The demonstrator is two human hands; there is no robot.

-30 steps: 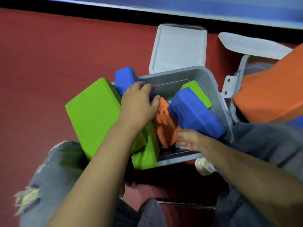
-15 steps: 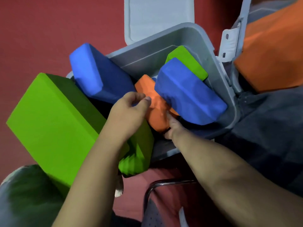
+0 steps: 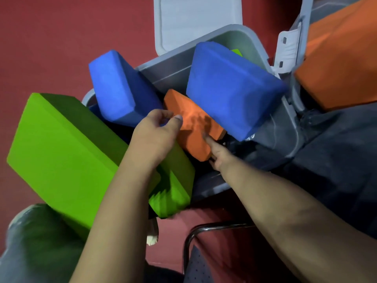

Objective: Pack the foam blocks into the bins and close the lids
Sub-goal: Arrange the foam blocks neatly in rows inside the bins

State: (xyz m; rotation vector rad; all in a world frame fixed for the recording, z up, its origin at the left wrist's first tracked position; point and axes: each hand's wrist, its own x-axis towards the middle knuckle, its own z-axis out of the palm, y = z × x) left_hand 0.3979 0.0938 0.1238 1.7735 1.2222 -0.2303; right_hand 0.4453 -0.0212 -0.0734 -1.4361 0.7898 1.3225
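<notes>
Red floor (image 3: 51, 48) behind grey bin (image 3: 253, 40), lid (image 3: 197, 19) open. My right hand (image 3: 217, 153) pinches orange block (image 3: 193, 127); left hand (image 3: 157, 133) curls loosely beside it, blue blocks (image 3: 230, 86) beyond fingertips.

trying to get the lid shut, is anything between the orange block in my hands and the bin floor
The floor under the orange block is hidden. The blue block leans over it, and another blue block crowds its left.

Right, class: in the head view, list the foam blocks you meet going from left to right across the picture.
Large green foam block → tilted blue foam block on the bin's left rim → small orange foam block between the hands → big blue foam block inside the grey bin → large orange foam block at the right edge.
</notes>
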